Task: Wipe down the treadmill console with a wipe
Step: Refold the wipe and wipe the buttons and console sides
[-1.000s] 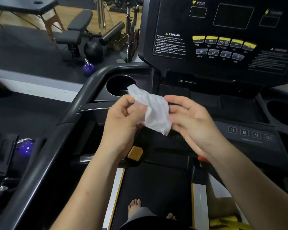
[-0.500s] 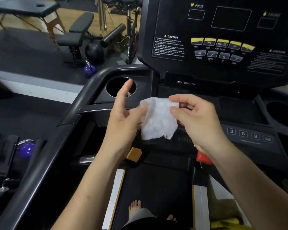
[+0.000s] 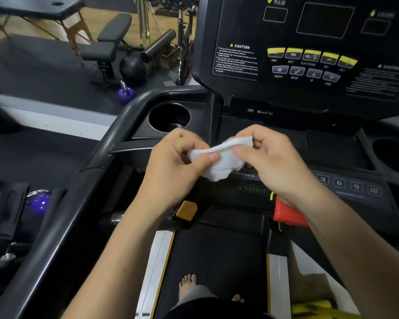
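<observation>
Pinching the white wipe (image 3: pixel 219 161) between both hands, I hold it above the lower treadmill console (image 3: pixel 346 185); my left hand (image 3: pixel 173 166) grips its nine o'clock end with thumb against fingers, my right hand (image 3: pixel 272 162) clamps the three o'clock end likewise; the wipe sags crumpled between them; the cup holder (image 3: pixel 168 116) sits at eleven o'clock of my left hand; the upright display panel (image 3: pixel 309 49) stands at twelve o'clock.

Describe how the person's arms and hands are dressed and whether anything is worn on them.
Both forearms are bare to the frame edge, with no sleeves showing. The left hand and right hand wear no gloves; no rings, watch or bracelets are visible. Fingernails look short and unpainted.
</observation>
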